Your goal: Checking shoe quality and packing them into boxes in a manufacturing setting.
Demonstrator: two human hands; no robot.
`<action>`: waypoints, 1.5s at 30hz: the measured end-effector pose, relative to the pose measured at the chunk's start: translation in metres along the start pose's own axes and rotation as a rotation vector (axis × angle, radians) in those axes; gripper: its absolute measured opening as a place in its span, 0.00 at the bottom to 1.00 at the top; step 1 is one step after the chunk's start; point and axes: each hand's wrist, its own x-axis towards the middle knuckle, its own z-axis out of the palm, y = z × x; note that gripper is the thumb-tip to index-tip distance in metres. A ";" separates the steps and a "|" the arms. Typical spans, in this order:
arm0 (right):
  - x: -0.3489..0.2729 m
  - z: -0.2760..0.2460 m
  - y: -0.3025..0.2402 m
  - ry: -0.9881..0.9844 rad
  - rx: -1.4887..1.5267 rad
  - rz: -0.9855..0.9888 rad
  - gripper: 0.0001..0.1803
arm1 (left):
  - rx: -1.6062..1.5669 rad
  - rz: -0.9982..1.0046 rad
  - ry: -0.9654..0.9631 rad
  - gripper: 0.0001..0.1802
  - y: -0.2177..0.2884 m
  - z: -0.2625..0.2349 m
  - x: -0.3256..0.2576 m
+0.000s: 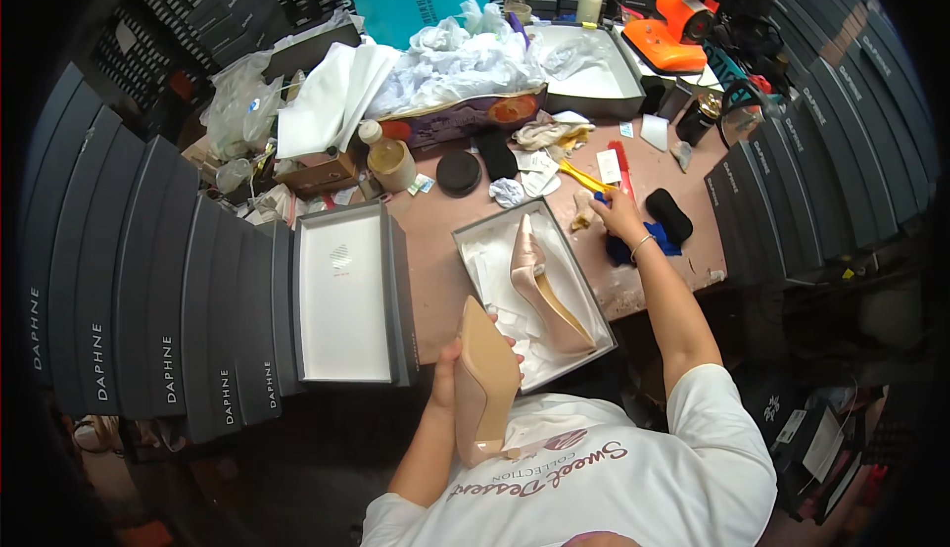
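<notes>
1. Leftmost, a row of dark shoe boxes (148, 290) stands on edge, and beside it an open box lid (346, 295) lies with its white inside up.
2. Nearer the body, the left hand (447, 369) is clamped on a beige high-heeled shoe (485, 379), sole up, held just below the desk edge.
3. Its partner shoe (539, 285) lies on white paper in the open box (470, 245) on the desk (435, 260).
4. Further right, the right hand (618, 215) reaches among a yellow brush (584, 179) and a blue cloth (625, 248); whether it grips anything I cannot tell.
5. Judging by this, cleaning or checking the held shoe seems the step in hand; picking a tool comes next.
6. Rags, a bottle (388, 156) and a round black tin (458, 171) crowd the reach.
</notes>
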 end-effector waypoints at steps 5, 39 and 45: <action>0.014 0.037 -0.017 -0.069 -0.002 0.017 0.18 | 0.012 -0.042 0.033 0.48 0.017 -0.002 0.004; 0.088 0.084 -0.235 0.168 1.380 -0.152 0.21 | -0.271 0.042 -0.083 0.42 0.013 -0.048 -0.005; 0.089 0.113 -0.139 0.278 2.087 0.440 0.17 | -0.202 -0.017 -0.056 0.45 0.008 -0.029 -0.009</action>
